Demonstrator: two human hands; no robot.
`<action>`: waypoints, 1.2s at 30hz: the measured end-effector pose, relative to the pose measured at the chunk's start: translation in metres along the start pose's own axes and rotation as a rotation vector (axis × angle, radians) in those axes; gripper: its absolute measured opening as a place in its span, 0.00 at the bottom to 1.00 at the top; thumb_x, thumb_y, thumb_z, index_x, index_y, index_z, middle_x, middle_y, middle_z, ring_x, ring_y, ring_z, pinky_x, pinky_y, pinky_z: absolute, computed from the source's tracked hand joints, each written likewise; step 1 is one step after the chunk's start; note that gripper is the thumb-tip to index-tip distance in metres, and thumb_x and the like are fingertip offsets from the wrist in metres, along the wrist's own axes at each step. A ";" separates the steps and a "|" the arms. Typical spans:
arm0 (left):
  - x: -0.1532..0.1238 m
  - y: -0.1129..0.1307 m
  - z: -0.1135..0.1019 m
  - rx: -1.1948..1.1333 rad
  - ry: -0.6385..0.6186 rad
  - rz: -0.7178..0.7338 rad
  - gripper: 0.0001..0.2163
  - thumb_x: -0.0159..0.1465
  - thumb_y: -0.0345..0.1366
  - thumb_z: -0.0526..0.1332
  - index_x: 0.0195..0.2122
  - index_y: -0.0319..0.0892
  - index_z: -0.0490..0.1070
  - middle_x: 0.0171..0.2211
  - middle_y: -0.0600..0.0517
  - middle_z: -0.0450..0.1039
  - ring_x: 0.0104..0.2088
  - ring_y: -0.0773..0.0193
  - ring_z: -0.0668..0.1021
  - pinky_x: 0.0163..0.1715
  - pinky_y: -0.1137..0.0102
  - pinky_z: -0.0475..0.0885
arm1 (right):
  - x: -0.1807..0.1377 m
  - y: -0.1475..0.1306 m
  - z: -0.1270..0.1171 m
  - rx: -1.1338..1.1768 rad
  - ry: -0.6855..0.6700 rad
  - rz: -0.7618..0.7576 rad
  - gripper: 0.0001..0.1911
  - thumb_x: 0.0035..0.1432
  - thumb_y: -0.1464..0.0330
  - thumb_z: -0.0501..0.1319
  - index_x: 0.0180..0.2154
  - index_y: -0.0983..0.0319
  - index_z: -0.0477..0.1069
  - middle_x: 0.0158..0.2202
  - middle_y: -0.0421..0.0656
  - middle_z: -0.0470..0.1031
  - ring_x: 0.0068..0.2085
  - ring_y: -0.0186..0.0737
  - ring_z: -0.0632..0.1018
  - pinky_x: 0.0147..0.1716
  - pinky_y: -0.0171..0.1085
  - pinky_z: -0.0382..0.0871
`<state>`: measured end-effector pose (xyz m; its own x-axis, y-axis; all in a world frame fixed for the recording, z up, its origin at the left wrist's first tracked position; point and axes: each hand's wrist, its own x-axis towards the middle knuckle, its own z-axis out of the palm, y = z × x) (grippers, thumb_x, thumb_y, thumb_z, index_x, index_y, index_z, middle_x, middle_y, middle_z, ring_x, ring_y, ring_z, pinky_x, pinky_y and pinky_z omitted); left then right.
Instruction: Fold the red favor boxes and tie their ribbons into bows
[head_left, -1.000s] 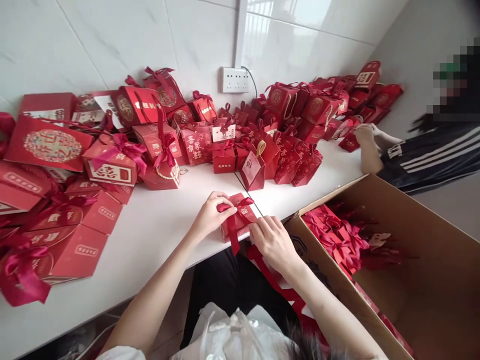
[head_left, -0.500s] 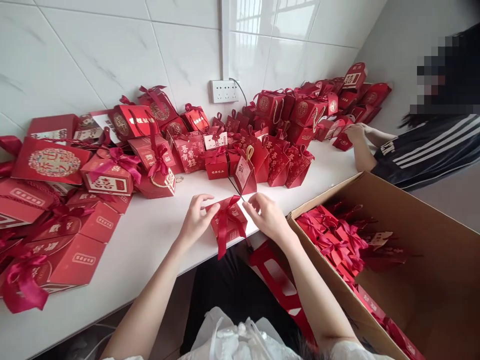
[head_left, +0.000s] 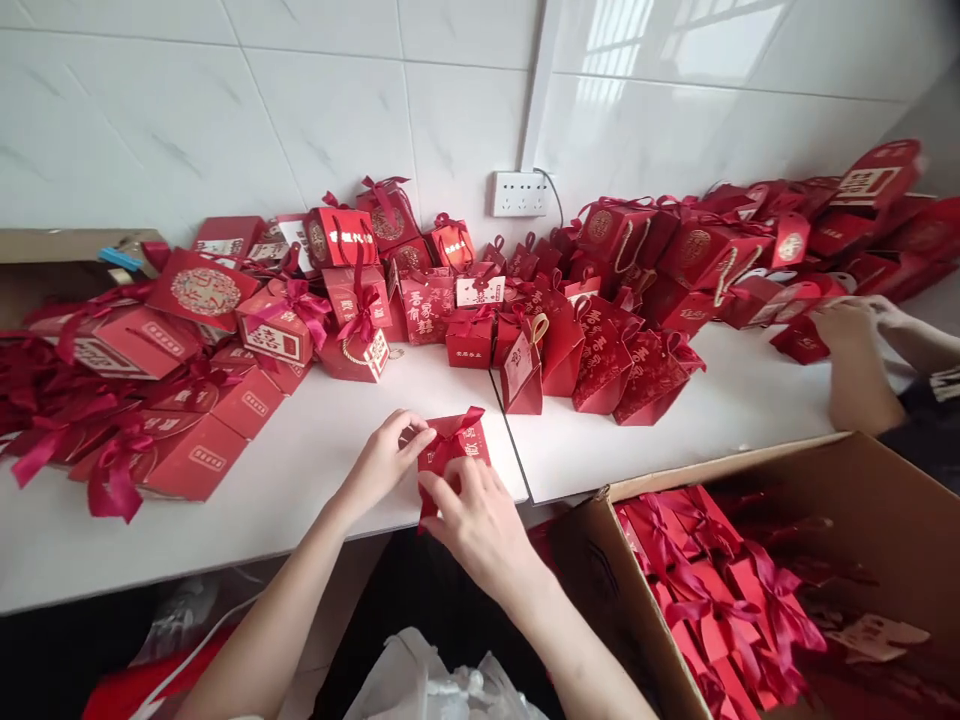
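A small red gift box (head_left: 477,440) with gold characters sits at the table's front edge before me. A dark red ribbon (head_left: 447,450) is tied in a bow across its top. At the box's left side, my left hand (head_left: 384,458) is closed, thumb and forefinger pinching at the left of the bow. My right hand (head_left: 480,515) reaches over the front of the box, its fingers bent together around the ribbon's hanging tail and hiding part of it. The lower front of the box is covered by that hand.
Upright red gift bags (head_left: 600,345) stand behind the box, and ribboned boxes (head_left: 180,440) are piled at left. A cardboard carton (head_left: 609,520) of red boxes is at my right. Another person's hand (head_left: 847,330) touches a small red box at far right. A power strip (head_left: 519,194) hangs on the wall.
My right hand has moved from the box's right upper corner to its front, down at the ribbon tail. My left hand stays at the box's left side. The view has swung left.
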<state>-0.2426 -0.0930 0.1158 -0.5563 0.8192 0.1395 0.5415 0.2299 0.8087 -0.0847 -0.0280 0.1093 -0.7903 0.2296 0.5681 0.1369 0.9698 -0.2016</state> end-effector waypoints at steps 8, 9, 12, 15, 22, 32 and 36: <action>0.002 0.003 0.008 0.079 0.083 -0.052 0.08 0.63 0.41 0.51 0.30 0.44 0.61 0.28 0.55 0.69 0.30 0.65 0.73 0.33 0.70 0.69 | -0.002 0.015 0.018 0.175 0.131 -0.090 0.08 0.60 0.75 0.56 0.37 0.62 0.73 0.33 0.43 0.73 0.32 0.36 0.68 0.32 0.36 0.61; 0.003 0.004 0.009 0.082 0.097 -0.062 0.08 0.63 0.41 0.51 0.30 0.44 0.61 0.28 0.55 0.69 0.29 0.65 0.73 0.32 0.70 0.69 | -0.002 0.014 0.018 0.217 0.151 -0.088 0.07 0.60 0.75 0.57 0.37 0.62 0.73 0.32 0.43 0.74 0.31 0.35 0.68 0.32 0.36 0.61; 0.003 0.003 0.014 0.089 0.131 -0.080 0.06 0.63 0.38 0.50 0.30 0.44 0.60 0.30 0.54 0.70 0.30 0.65 0.74 0.32 0.70 0.69 | -0.004 0.009 0.018 0.311 0.200 -0.137 0.05 0.58 0.75 0.59 0.35 0.62 0.73 0.29 0.41 0.74 0.30 0.34 0.68 0.31 0.37 0.59; 0.002 0.002 0.017 0.097 0.146 -0.079 0.04 0.62 0.36 0.50 0.31 0.44 0.60 0.32 0.53 0.70 0.32 0.64 0.74 0.34 0.69 0.69 | -0.006 0.009 0.021 0.345 0.220 -0.183 0.05 0.59 0.74 0.59 0.35 0.62 0.73 0.28 0.40 0.73 0.27 0.32 0.68 0.30 0.37 0.57; 0.002 0.007 0.011 -0.022 0.059 -0.038 0.09 0.64 0.40 0.50 0.33 0.43 0.65 0.33 0.53 0.69 0.33 0.65 0.73 0.35 0.71 0.69 | -0.008 0.005 0.019 0.300 0.157 -0.129 0.06 0.61 0.71 0.58 0.35 0.62 0.74 0.29 0.41 0.73 0.27 0.30 0.69 0.31 0.37 0.56; 0.010 0.010 0.017 0.172 -0.008 0.170 0.04 0.59 0.35 0.58 0.30 0.44 0.71 0.34 0.50 0.65 0.41 0.58 0.70 0.45 0.61 0.68 | -0.003 -0.004 0.020 0.274 0.058 -0.066 0.10 0.62 0.69 0.56 0.34 0.62 0.75 0.27 0.41 0.72 0.27 0.31 0.70 0.32 0.38 0.58; 0.010 0.006 0.019 0.149 -0.010 0.185 0.04 0.58 0.33 0.59 0.28 0.44 0.72 0.35 0.50 0.66 0.41 0.58 0.69 0.45 0.61 0.69 | 0.000 -0.008 0.016 0.331 0.027 -0.081 0.09 0.62 0.68 0.57 0.34 0.61 0.75 0.27 0.40 0.73 0.27 0.30 0.72 0.33 0.37 0.60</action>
<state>-0.2326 -0.0731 0.1115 -0.4328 0.8597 0.2712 0.7209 0.1494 0.6768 -0.0952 -0.0368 0.0977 -0.7741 0.1590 0.6128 -0.1305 0.9071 -0.4002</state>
